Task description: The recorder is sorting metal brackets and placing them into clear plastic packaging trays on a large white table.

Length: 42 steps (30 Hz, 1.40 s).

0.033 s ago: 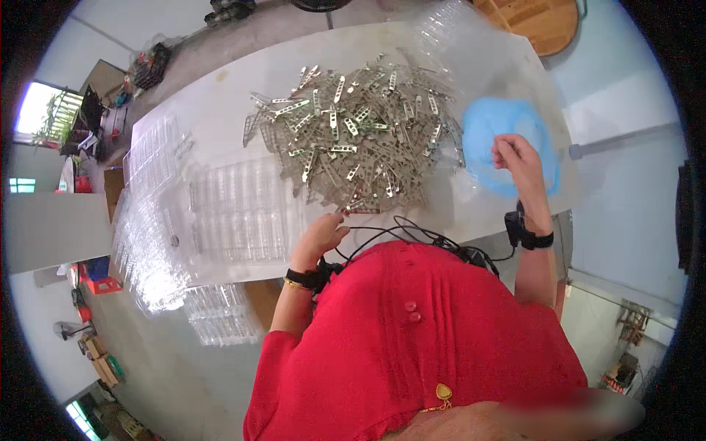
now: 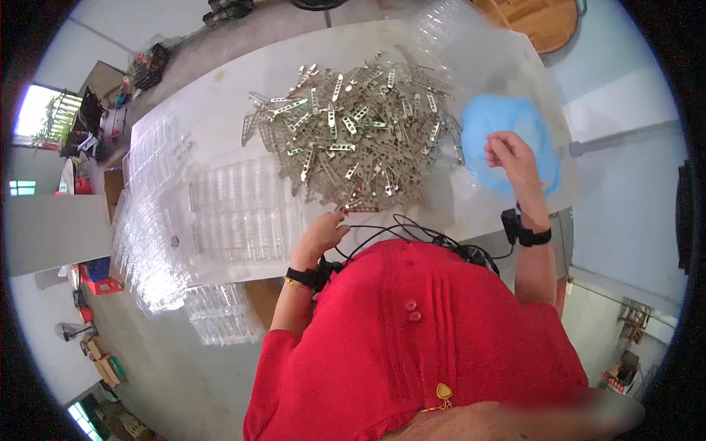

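Note:
A wide heap of flat silvery metal strips with rows of holes (image 2: 360, 132) lies mid-table. My left hand (image 2: 321, 234) is at the heap's near edge, its fingers curled beside a reddish strip (image 2: 362, 209). What its fingertips grip, if anything, is too small to make out. On the right, my right hand (image 2: 511, 156) is closed, thumb against curled fingers, over the left part of a blue plastic bag (image 2: 529, 121). Anything pinched there does not show.
Clear ribbed plastic trays (image 2: 239, 209) lie left of the heap, more of them spilling over the table's left edge. Black cables (image 2: 412, 228) loop along the near edge by my body. A round wooden stool top (image 2: 537, 22) stands beyond the far right corner.
My right hand has shifted slightly left over the blue bag. My left hand stays at the heap's near edge, almost unmoved.

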Available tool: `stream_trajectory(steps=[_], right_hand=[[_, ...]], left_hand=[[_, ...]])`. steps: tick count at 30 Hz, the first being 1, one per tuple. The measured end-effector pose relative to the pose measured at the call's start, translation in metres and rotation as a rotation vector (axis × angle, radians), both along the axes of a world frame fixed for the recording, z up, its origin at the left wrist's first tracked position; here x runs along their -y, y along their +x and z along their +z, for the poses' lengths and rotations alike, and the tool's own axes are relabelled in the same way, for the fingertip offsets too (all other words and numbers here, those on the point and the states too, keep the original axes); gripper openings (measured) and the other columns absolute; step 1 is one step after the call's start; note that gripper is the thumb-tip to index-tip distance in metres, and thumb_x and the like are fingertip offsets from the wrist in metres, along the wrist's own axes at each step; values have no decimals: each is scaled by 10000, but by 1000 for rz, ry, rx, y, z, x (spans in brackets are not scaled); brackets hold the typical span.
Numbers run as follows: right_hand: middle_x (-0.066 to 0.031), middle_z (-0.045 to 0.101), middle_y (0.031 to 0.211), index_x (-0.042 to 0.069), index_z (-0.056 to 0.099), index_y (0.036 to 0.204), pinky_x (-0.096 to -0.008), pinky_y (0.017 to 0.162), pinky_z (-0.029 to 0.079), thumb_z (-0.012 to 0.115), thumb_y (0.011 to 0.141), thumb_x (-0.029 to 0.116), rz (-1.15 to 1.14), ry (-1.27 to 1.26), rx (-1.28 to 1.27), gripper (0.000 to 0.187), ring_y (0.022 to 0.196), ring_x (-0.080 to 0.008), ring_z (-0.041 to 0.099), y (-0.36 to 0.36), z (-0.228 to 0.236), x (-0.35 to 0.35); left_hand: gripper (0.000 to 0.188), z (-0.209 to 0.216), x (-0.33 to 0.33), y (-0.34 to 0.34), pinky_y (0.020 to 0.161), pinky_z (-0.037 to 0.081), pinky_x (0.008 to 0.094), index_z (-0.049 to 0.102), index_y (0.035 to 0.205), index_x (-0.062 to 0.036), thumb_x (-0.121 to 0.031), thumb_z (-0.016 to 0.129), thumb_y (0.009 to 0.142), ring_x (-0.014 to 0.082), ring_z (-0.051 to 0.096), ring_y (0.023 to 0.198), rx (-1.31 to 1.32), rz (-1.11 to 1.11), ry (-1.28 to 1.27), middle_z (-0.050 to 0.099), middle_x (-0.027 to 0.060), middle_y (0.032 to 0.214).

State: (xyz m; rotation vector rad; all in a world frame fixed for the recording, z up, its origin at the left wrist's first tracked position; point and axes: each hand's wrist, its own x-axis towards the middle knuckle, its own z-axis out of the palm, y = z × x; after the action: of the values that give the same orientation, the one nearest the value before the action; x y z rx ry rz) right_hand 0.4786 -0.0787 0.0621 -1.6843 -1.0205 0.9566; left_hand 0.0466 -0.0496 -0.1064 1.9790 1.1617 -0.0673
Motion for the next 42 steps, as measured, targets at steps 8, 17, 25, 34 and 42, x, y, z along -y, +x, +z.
stream_trajectory(steps=[8,17,25,34,42], right_hand=[[-81,691,813,13,661,974,-314,646,528,599,922,167,432,-141,89,174,710,-156,656,-66,-98,-71],[-163,682,820,26,655,892,-451,708,508,612,843,221,590,-143,399,206,788,-345,659,-115,-214,-110],[-196,648,879,26,609,892,-461,734,493,623,831,182,633,-303,552,168,847,-376,633,-151,-227,-115],[-186,650,847,34,579,904,-468,716,500,612,844,170,481,-147,508,152,814,-368,639,-146,-193,-131],[-59,655,762,18,630,1041,-297,521,503,589,920,130,315,-118,117,170,560,-130,626,-118,-116,-120]], left_hand=[[394,-7,-1,16,879,509,469,642,1187,-8,-267,635,891,420,635,1039,-3,-13,-7,670,253,1097],[349,13,15,5,833,507,496,657,1057,24,-267,642,866,444,633,965,65,162,22,677,255,1009],[362,-7,30,-20,865,504,480,665,1046,30,-283,643,865,426,637,995,18,241,-31,679,260,1020],[343,-2,13,-32,842,514,462,664,1086,13,-278,623,908,408,657,981,22,226,-63,697,220,1044],[263,8,-15,-14,785,524,373,645,1097,14,-192,637,934,265,675,884,276,401,-16,703,176,952]])
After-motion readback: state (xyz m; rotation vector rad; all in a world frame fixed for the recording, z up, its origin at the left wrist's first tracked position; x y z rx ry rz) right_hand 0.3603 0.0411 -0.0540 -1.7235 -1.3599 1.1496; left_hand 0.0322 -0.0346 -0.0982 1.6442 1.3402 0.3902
